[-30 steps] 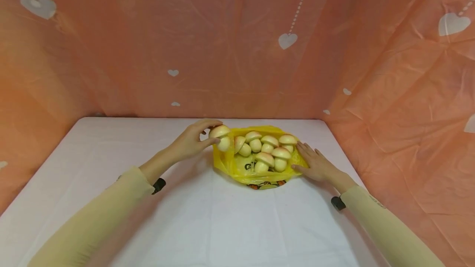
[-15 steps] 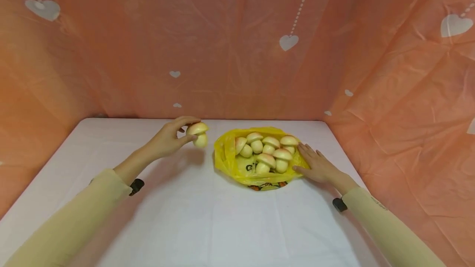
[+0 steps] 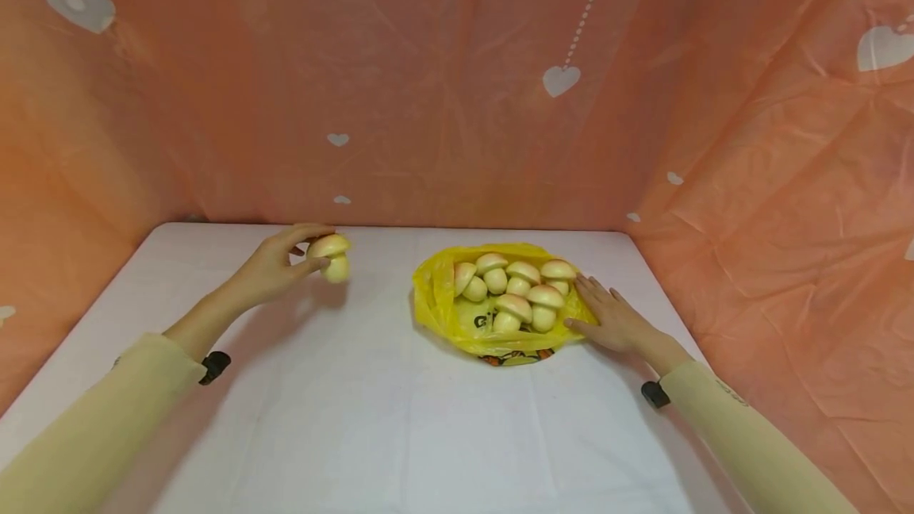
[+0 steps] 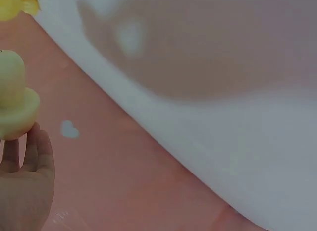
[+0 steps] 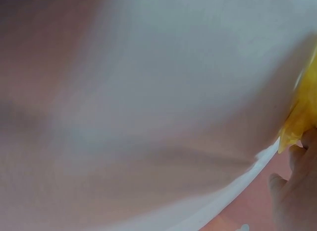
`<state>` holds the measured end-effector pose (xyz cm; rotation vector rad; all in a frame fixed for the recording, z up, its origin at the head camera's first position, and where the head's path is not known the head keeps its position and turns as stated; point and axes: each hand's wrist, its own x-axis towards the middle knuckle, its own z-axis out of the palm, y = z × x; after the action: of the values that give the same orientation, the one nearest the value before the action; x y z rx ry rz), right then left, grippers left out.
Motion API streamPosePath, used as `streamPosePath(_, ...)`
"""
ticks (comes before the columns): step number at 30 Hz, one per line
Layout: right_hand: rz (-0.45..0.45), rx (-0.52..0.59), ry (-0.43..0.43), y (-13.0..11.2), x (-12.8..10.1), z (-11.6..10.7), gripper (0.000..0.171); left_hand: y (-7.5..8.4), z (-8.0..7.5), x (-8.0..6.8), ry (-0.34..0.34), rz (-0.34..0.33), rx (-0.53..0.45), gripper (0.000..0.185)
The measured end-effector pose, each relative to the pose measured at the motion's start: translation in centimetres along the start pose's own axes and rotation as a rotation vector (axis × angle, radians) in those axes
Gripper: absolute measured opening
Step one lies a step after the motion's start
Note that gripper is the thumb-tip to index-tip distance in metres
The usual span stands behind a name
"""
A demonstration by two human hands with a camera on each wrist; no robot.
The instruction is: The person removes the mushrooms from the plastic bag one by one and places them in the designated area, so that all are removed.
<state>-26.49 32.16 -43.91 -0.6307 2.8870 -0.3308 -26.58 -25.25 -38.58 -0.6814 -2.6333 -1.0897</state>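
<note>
Cream mushroom [image 3: 336, 257], pinkish on top, sits in the left hand [image 3: 274, 270], left of the bag and well apart from it. Cap up, stem down, roughly upright. Left hand pinches it by the cap, thumb on the near side, fingers over the far side and top; the cap's broad overhang likely gives the better hold and leaves the stem free underneath. Shadow falls on the desk below, so it looks to be off the surface. Left wrist view agrees: fingertips on the cap, stem bare; mushroom is cut by the edge there.

Yellow plastic bag [image 3: 434, 300] lies on the desk, mouth spread wide toward the camera, probably so the contents are easy to reach. Six mushrooms [image 3: 524, 276] inside: four along the back, two in front, leftmost tilted, others more or less upright, caps up. Bare patch at front left of the bag shows dark print.

Right hand [image 3: 616, 322] rests at the bag's right edge, fingers stretched out, thumb apart, no mushroom in it. Reads as steadying: thin plastic would slide or fold in easily. Right wrist view only catches part of this hand beside the yellow film.

White desk [image 3: 428, 427] carries it all. Orange backdrop [image 3: 428, 101] with pale hearts behind and at the sides.
</note>
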Motion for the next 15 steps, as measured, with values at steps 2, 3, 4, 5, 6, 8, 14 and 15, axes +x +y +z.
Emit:
streamPosePath(2,0.001,0.000,-0.001,0.0,0.0,0.0,0.091,-0.6,-0.5,-0.5,0.011,-0.016,0.013,0.047)
streamPosePath(3,0.001,0.000,-0.001,0.0,0.0,0.0,0.091,-0.9,-0.7,-0.7,0.018,-0.023,0.020,0.047)
streamPosePath(4,0.001,0.001,-0.001,0.0,0.0,0.0,0.091,-1.2,-0.9,-0.9,0.024,-0.028,0.030,0.047)
streamPosePath(5,0.001,0.001,0.000,0.0,0.0,0.0,0.091,-1.4,-1.2,-1.2,0.029,-0.033,0.040,0.047)
streamPosePath(6,0.001,0.001,0.000,0.0,0.0,0.0,0.091,-1.7,-1.4,-1.4,0.031,-0.038,0.045,0.047)
streamPosePath(8,-0.001,0.004,0.001,0.0,0.0,0.0,0.091,-2.3,-1.8,-1.8,0.035,-0.043,0.053,0.047)
streamPosePath(14,-0.005,0.008,0.005,0.0,0.0,0.1,0.091,-4.1,-3.1,-3.2,0.036,-0.058,0.039,0.047)
streamPosePath(15,-0.005,0.010,0.005,0.0,0.0,0.1,0.091,-4.4,-3.3,-3.5,0.035,-0.061,0.036,0.047)
